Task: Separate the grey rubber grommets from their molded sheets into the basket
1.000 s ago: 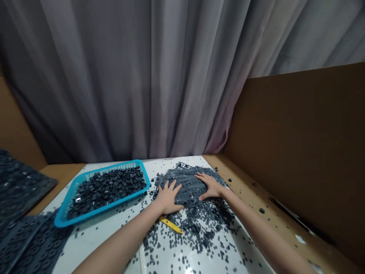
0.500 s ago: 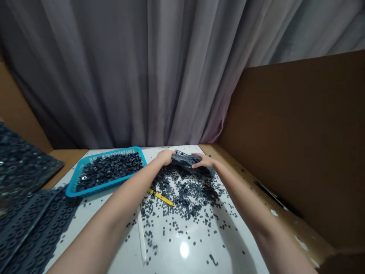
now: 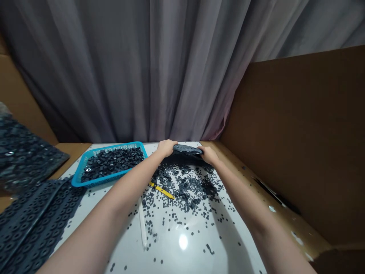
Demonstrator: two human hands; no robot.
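Head view: I am gripping the dark rubber sheet (image 3: pixel 186 149) just above the middle of the frame, raised off the white table (image 3: pixel 194 255). My left hand (image 3: pixel 166 147) is closing round its left edge, my right hand (image 3: pixel 209 155) curling over its right edge. It is looking light, soft and floppy (likely sagging if held by one corner), so both edges are the places to hold. Loose black rings (image 3: pixel 185 186) are lying below it, and the blue basket (image 3: pixel 114 175) is sitting centre left.
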